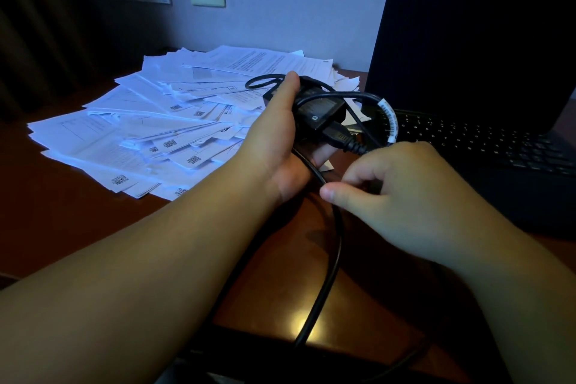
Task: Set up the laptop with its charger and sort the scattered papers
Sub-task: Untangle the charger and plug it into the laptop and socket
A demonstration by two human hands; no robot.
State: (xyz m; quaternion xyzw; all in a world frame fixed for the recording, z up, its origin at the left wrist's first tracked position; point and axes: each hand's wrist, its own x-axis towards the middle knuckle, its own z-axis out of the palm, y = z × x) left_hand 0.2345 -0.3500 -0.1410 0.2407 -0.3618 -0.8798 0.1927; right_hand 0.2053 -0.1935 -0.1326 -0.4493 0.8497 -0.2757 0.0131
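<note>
Charger brick (321, 111) sits gripped in the left hand (277, 146), thumb along its far side and fingers curled beneath, held just left of the open laptop (486, 78). Cable (335, 237) loops around the brick and trails down past the near worktop (62, 203) edge, its end cut off from view. Right hand (402, 184) hovers in front of the laptop, fingers curled at the cable; actual contact is hidden. Papers (162, 121) lie fanned left of the laptop. Laptop screen is dark; its right side is cropped.
</note>
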